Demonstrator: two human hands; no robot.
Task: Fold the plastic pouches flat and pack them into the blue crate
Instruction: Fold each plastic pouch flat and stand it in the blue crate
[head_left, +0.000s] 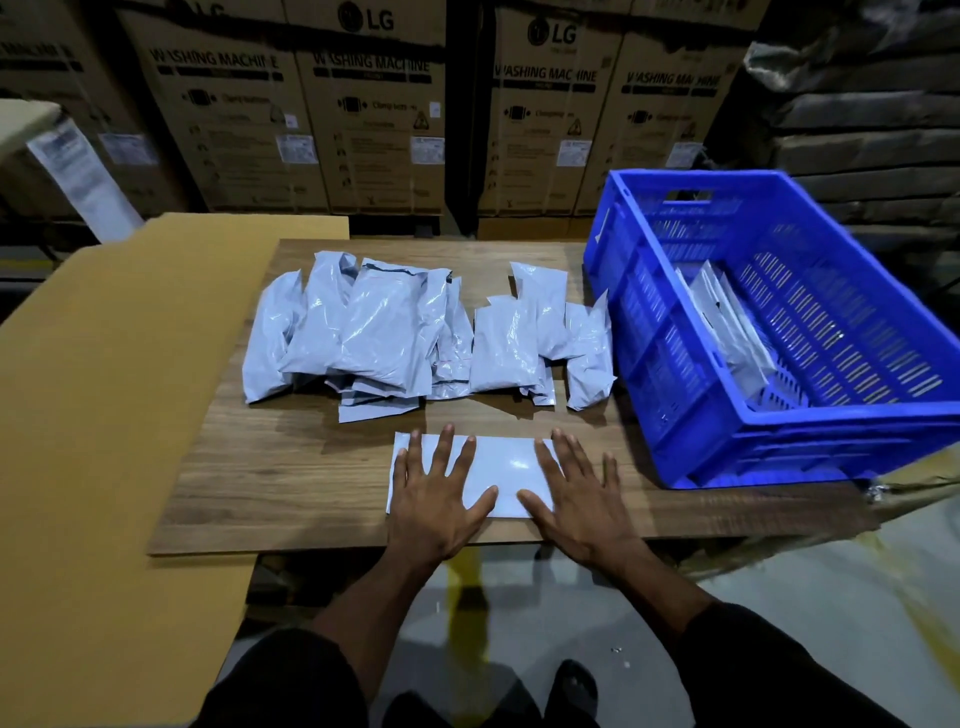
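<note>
— How is the pouch seen at this moment?

— A pale grey-white plastic pouch (501, 475) is laid flat at the near edge of the wooden bench (291, 499), folded into a neat rectangle with a glossy patch of reflected light at its centre.

— And how is it held?

— It is pressed down from both ends. The left hand (434, 491) is laid palm down over its left part, the right hand (582, 499) over its right part; the fingers (445, 451) of both are straight and spread wide, nothing being pinched.

— What is found beyond it?

— A heap of unfolded pouches (363, 332) is piled further back on the bench, crumpled and puffy, and a smaller cluster (540, 338) lies just beside it to the right.

— And the crate?

— The blue crate (779, 441) is set on the bench's right end, its walls slotted. A few pale pouches (737, 327) are leaned against its left inner wall, though how many cannot be counted. A cardboard sheet (104, 389) is spread on the left, and cartons printed with washing-machine lettering (363, 104) are stacked behind.
</note>
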